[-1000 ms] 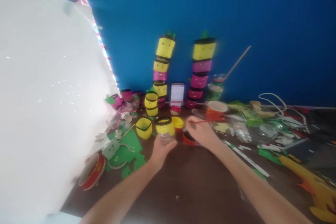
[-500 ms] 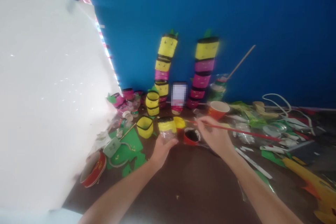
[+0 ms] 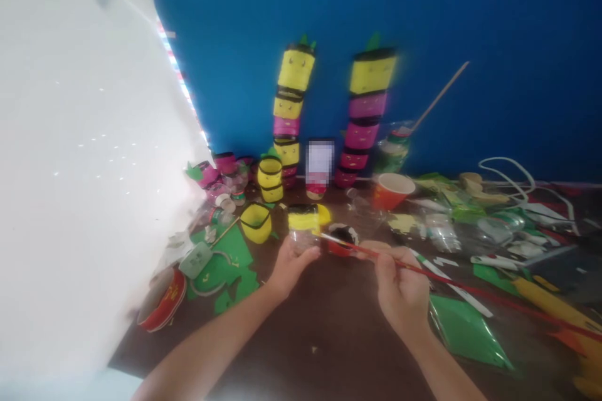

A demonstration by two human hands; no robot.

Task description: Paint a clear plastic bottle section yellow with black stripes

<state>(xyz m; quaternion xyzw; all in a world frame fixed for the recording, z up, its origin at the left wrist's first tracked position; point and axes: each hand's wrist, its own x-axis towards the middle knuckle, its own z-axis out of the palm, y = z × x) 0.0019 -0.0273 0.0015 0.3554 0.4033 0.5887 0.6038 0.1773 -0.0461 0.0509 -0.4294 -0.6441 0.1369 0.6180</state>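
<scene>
My left hand (image 3: 292, 269) is closed around the clear lower part of a cut plastic bottle (image 3: 303, 220), whose upper side is yellow with a black rim. In my right hand (image 3: 399, 282) is a long red paintbrush (image 3: 451, 285), gripped with the fingers pressed together. The brush's pale tip reaches the bottle's side at the lower edge of the yellow; whether it touches is blurred. Just right of the bottle stands a small cup with dark paint (image 3: 343, 240). A yellow paint cup (image 3: 324, 213) is partly hidden behind the bottle.
Two tall stacks of painted bottle pieces, a yellow-topped stack (image 3: 294, 94) and a mostly pink stack (image 3: 364, 119), stand by the blue wall. A yellow bottle cup (image 3: 256, 223) and green sheets (image 3: 230, 257) lie left. Right are a red paper cup (image 3: 394, 193) and a green packet (image 3: 468, 329).
My right hand has moved down and toward me, bringing the brush tip from above the cups to the bottle's side. The left hand still holds the bottle. The view has shifted slightly.
</scene>
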